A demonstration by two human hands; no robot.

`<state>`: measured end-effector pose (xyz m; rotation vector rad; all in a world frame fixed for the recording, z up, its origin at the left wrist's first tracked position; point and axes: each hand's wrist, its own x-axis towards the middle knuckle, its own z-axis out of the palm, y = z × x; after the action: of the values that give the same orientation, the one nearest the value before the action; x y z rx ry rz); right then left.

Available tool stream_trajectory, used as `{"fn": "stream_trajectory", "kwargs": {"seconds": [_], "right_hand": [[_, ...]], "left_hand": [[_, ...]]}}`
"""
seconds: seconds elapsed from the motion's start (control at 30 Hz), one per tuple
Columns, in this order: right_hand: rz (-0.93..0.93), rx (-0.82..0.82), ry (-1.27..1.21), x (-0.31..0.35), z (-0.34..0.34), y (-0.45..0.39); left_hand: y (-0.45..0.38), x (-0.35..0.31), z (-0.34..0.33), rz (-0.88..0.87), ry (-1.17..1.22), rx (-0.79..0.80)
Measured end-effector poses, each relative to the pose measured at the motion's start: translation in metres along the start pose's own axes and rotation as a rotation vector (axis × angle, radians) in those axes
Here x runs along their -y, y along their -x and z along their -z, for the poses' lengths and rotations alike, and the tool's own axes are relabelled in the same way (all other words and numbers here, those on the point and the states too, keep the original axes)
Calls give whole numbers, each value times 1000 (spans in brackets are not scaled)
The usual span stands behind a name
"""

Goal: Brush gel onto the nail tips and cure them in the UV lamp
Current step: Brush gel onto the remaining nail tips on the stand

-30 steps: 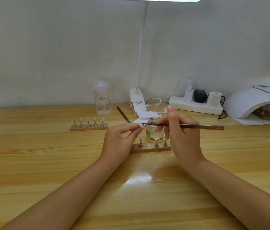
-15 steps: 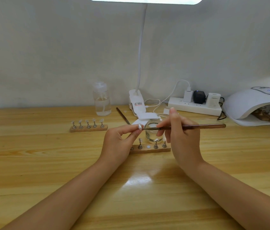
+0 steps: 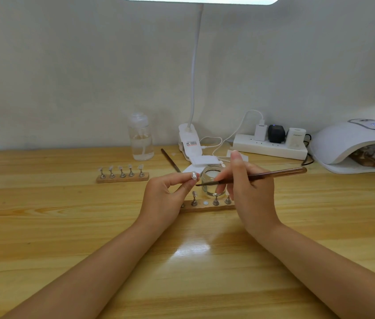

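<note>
On the far left of the worktop: bare pale wood.
Left rack: a wooden strip standing on the worktop with five metal stands, each carrying a clear nail tip.
Bottle: a clear plastic bottle with liquid, upright near the wall behind the left rack.
Spare brush: a thin dark brush lying flat on the worktop, right of the bottle.
Left hand: the left hand is raised over the worktop, thumb and forefinger fingers curled and pinching one stand with its nail tip on top.
Desk lamp: a white clip lamp with a bendy neck rising to a lit head at the top edge.
Jar: a small glass jar of clear gel, open, between the two hands.
Near rack: a second wooden strip just in front of the jar, three stands visible and one bare white spot.
Right hand: the right hand grips the brush like a pen, bristle end just below and beside the held nail tip; whether they touch I cannot tell.
Power strip: a white power strip with three plugs by the wall.
UV lamp: a white domed lamp at far right, display lit, another rack inside.
</note>
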<state>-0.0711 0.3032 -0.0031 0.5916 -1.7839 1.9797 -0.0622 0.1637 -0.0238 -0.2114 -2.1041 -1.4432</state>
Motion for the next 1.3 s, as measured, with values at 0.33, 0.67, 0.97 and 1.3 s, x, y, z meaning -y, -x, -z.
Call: {"fn": "stream_trajectory", "kwargs": {"seconds": [0.33,0.67,0.97,1.3], "right_hand": [[20,11,70,0,1,-2],[70,1,74,0,2,-5],[53,14,102,-2,5,-6],[91,37,137,-2,2,-7]], "left_hand": [[0,-2,-1,-11,-9,27],[0,-4,0,25,-22,26],[2,-7,1,35,-47,50],[2,-8,0,11,-92,64]]}}
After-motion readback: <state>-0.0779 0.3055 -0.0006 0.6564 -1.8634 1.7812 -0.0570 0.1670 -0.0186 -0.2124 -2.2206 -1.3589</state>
